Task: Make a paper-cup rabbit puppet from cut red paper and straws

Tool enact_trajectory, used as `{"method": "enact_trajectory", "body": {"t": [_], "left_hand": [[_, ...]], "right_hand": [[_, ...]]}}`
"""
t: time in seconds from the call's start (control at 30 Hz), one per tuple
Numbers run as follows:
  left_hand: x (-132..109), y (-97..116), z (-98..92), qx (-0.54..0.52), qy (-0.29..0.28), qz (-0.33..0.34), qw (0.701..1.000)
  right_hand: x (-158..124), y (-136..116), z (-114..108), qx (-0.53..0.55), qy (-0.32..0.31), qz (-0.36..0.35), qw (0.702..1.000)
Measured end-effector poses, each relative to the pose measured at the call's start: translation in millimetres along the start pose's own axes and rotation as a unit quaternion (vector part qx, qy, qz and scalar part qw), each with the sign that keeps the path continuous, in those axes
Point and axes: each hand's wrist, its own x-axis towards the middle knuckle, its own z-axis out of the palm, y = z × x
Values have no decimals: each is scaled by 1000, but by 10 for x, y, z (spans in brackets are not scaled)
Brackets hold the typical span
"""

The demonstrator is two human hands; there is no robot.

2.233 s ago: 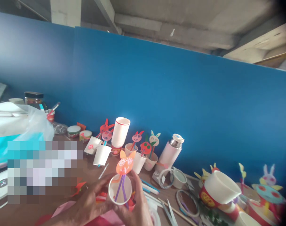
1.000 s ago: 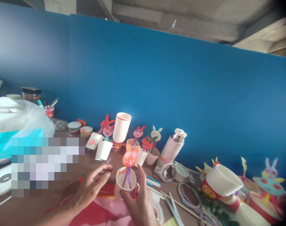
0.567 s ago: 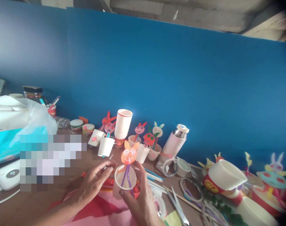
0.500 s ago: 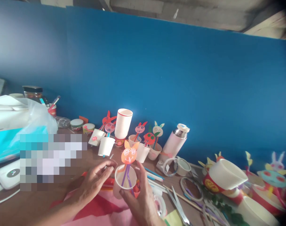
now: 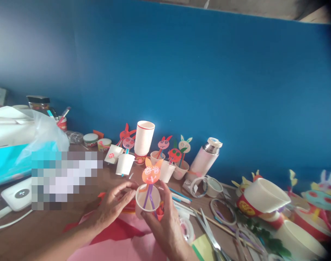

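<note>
Just past six o'clock of view, cup (image 5: 141, 203) bearing orange face (image 5: 151, 175). Right hand (image 5: 168, 224) half closed round it, thumb in front, probably for steadiness; left hand (image 5: 115, 204) at nine o'clock, half open, contact unclear.

1 head-worn view, forward and down

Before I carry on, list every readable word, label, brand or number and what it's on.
No text can be read.
Red cup at right: gold emblem, too blurred.
White device at left: display, too blurred.
White ruler: markings too small.
Orange paper face: drawing only, no lettering visible.
</note>
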Motion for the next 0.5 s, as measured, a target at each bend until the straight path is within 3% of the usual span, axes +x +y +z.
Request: {"method": "enact_trajectory", "body": {"t": [0.17, 0.33, 0.5], "left_hand": [[-6, 72, 5, 11, -17, 23, 1000], [41, 35, -29, 32, 26, 30, 999], [56, -99, -11, -1, -27, 31, 999]], "right_hand": [[35, 39, 3, -6, 2, 5, 1000], [106, 5, -25, -7, 15, 32, 999], [178, -93, -39, 44, 16, 46, 998]]}}
